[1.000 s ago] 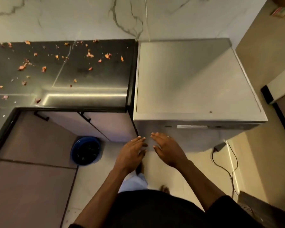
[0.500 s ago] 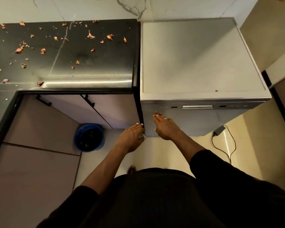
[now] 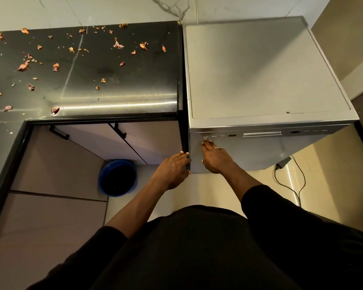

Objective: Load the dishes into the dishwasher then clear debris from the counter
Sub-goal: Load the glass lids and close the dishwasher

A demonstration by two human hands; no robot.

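A silver dishwasher (image 3: pixel 266 65) stands to the right of the dark counter (image 3: pixel 117 86), its door closed. My right hand (image 3: pixel 215 158) lies flat on the door's front with straight fingers, fingertips up by the leftmost buttons of the control strip (image 3: pixel 262 134). My left hand (image 3: pixel 173 169) rests at the door's left edge, fingers against the gap between dishwasher and cabinet. Orange-brown debris (image 3: pixel 56 66) is scattered over the counter. No dishes are in sight.
A blue bowl (image 3: pixel 118 177) sits on the floor below the cabinet doors with black handles (image 3: pixel 59 132). A black cable and plug (image 3: pixel 285 164) trail on the floor right of the dishwasher. A marble wall backs the counter.
Both hands rose along the dishwasher front; my right fingertips moved from low on the door up to the control strip. My left hand moved to the door's left edge.
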